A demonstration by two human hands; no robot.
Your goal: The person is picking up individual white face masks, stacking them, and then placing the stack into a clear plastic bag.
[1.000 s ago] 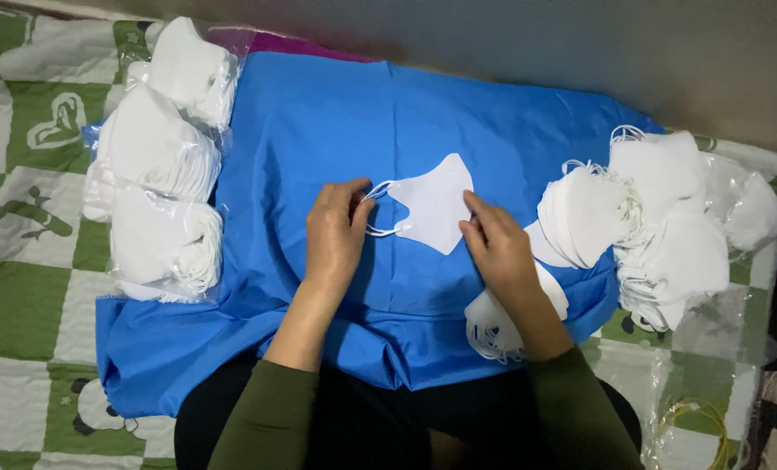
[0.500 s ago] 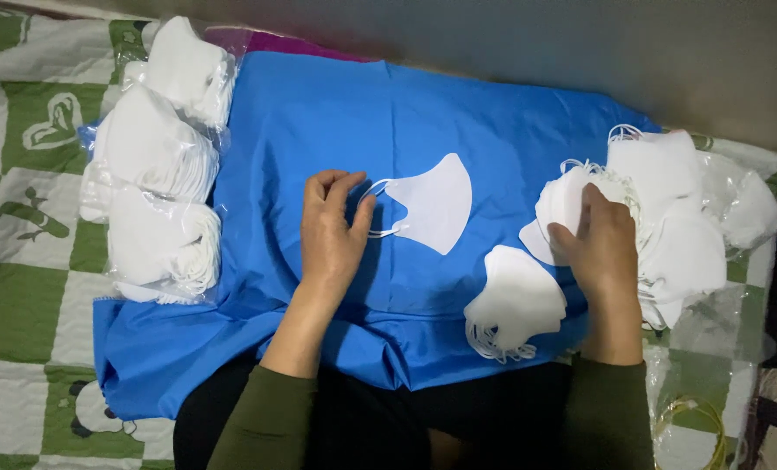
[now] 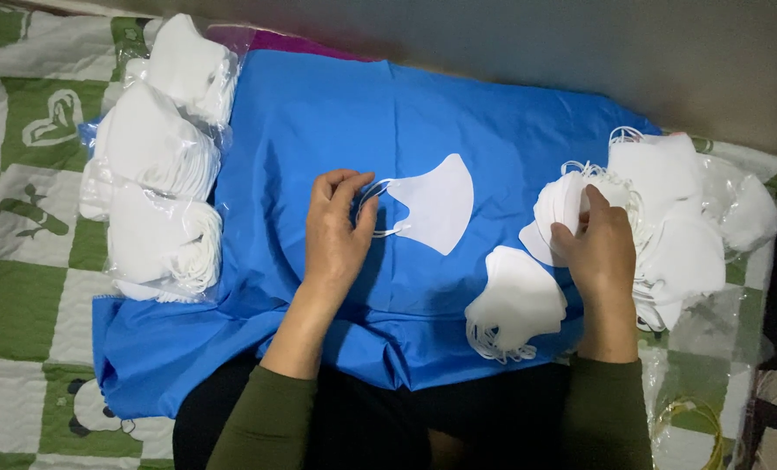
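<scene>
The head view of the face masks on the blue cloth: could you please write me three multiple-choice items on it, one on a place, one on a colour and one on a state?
1. Where does the single flat face mask lie?
A. On the blue cloth, between the hands
B. On the green and white quilt
C. On the bagged stacks

2. What colour are the sleeves?
A. Red
B. Olive green
C. White

3. What is the right hand doing?
A. Resting flat on bare cloth
B. Holding scissors
C. Gripping masks at the loose pile

Answers: 1 A, it lies on the cloth, its ear loop at the left hand. 2 B, both forearms show olive green. 3 C, its fingers close on masks at the pile's edge.
</scene>
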